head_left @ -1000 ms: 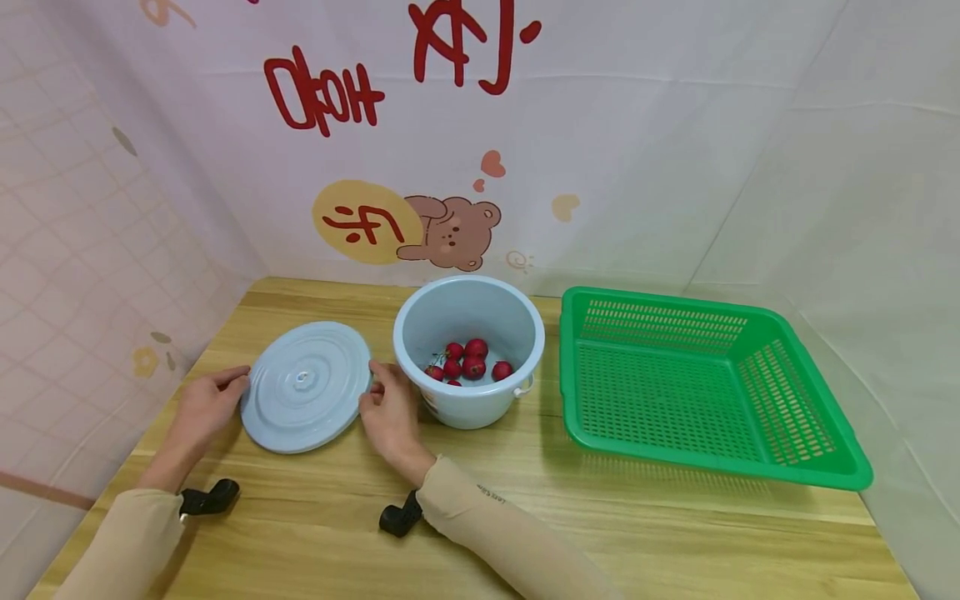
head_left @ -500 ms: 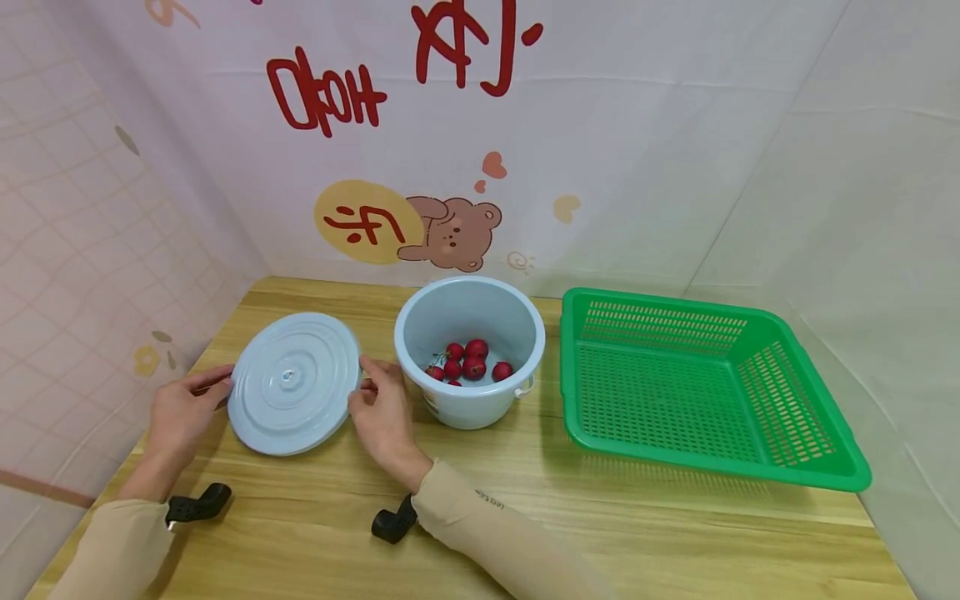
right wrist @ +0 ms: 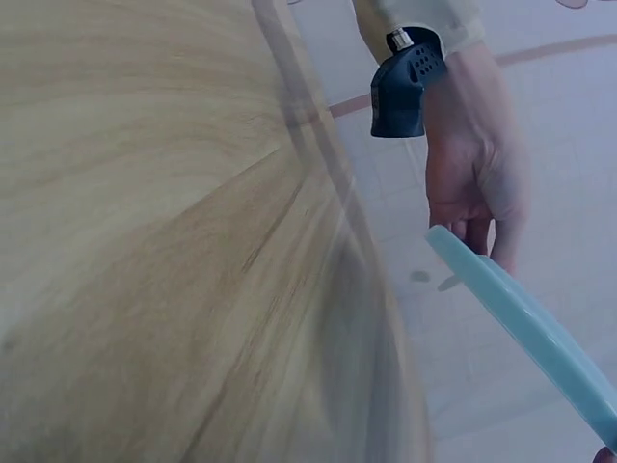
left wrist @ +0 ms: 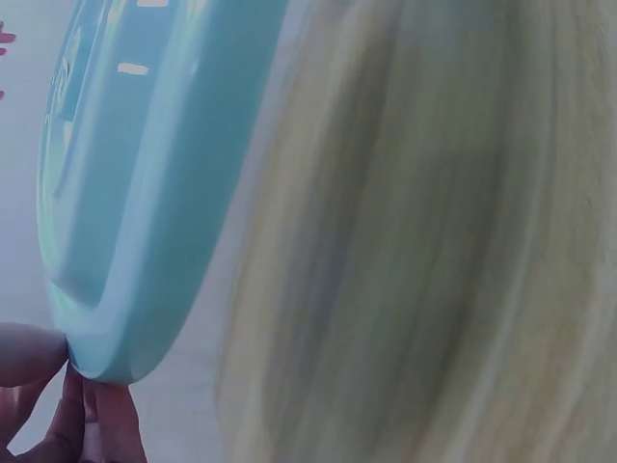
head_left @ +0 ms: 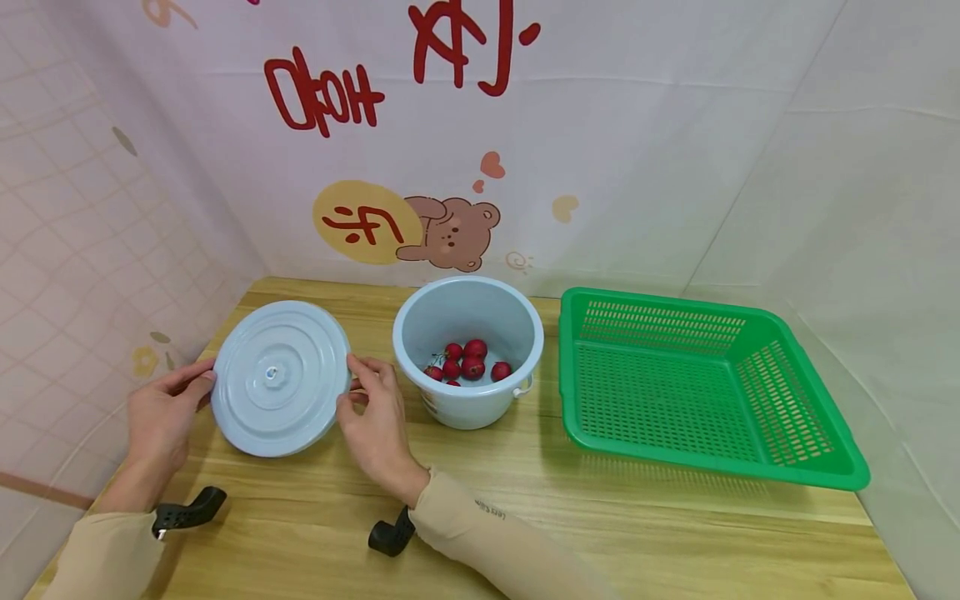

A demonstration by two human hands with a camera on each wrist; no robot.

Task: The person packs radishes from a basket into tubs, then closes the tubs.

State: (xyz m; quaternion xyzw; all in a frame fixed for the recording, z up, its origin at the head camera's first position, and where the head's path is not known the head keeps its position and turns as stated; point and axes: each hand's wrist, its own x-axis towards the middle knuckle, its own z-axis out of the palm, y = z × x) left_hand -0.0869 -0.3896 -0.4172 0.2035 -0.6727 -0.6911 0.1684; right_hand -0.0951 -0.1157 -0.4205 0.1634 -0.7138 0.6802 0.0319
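Observation:
A round light-blue lid (head_left: 281, 408) with concentric ridges is held between both hands at the left of the table. My left hand (head_left: 159, 421) pinches its left rim; in the left wrist view the thumb and fingertips meet at the edge of the lid (left wrist: 145, 241). On the opposite rim, my right hand (head_left: 377, 425) grips with thumb and fingers. Seen edge-on in the right wrist view, the lid (right wrist: 521, 313) stands off the wooden table (right wrist: 174, 241). To the right of the right hand is a light-blue bucket (head_left: 468, 408) with several small red fruits (head_left: 473, 367) inside.
A green perforated plastic basket (head_left: 675, 400) sits at the right side of the table. Behind the table hangs a printed cloth (head_left: 637, 167), with pale cloth walls to the left and right. Each wrist wears a black camera mount (head_left: 191, 508).
Both hands have carried the lid left and slightly up in the head view, away from the bucket. The lid's top face now tilts more toward the head camera. Bucket and basket stay put.

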